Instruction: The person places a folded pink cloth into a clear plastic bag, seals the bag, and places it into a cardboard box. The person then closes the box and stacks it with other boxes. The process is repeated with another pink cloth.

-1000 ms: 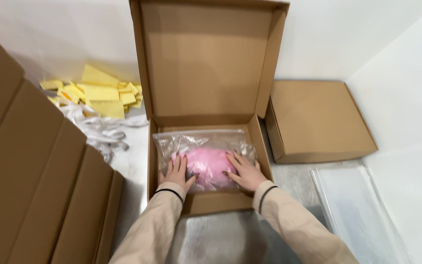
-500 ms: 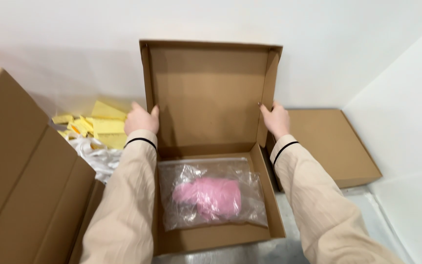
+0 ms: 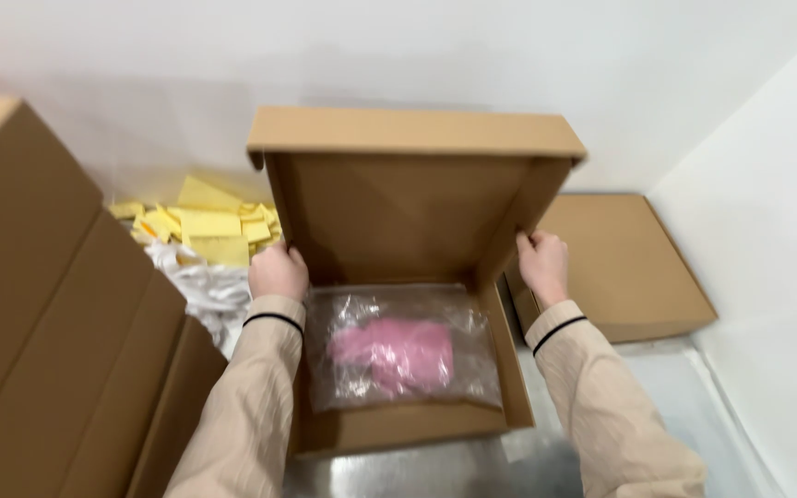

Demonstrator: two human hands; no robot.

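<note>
A brown cardboard box (image 3: 408, 429) stands open in front of me, its hinged lid (image 3: 412, 134) tipped forward over the tray. Inside lies a clear plastic bag (image 3: 398, 350) with something pink in it. My left hand (image 3: 278, 272) grips the lid's left side flap. My right hand (image 3: 541, 265) grips the right side flap. Both sleeves are beige with dark cuffs.
A closed flat cardboard box (image 3: 624, 267) lies to the right against the white wall. Large brown cartons (image 3: 39, 314) fill the left side. Yellow foam pieces (image 3: 209, 226) and crumpled white paper (image 3: 200, 286) lie behind them. A shiny metal surface (image 3: 417, 475) is below.
My hands left the pink bag and went up to the lid's sides. The lid has since swung forward and down over the tray.
</note>
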